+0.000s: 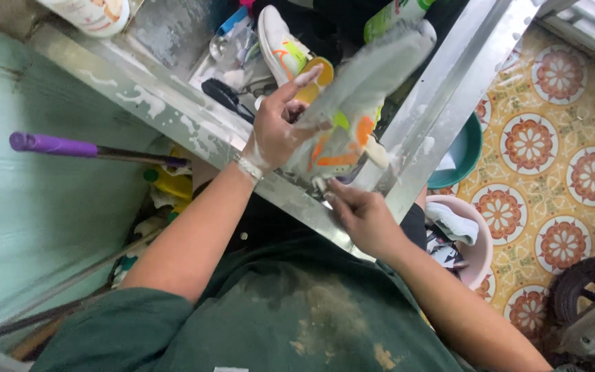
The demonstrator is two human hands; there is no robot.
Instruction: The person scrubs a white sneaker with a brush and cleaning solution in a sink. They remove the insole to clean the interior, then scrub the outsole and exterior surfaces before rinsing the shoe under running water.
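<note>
Your left hand (277,127) sits just left of centre in the frame, fingers curled around the side of a grey sneaker (359,103) with orange and lime patches, which you hold up sole-outward over the steel sink (173,114). Your right hand (363,217), just below centre, has its fingertips narrowed onto the shoe's lower end; from here you cannot tell whether they pinch a tab, a lace or only the edge. The sneaker looks wet and streaked with suds, so judge it slippery: the rubber sole is the stiff part, while the fabric upper should be soft and give under pressure. It is probably light, though soaked cloth adds some weight. The surest hold seems to be across the midfoot, thumb on the sole and fingers wrapped over the upper, as your left hand has it now; the heel is likely the next firmest place. A second, white sneaker (277,45) lies in the sink at upper centre, with a black brush (225,96) just left of it. At right, a teal basin (466,151) and a pink basin (476,251) stand on the patterned floor tiles (566,179).
</note>
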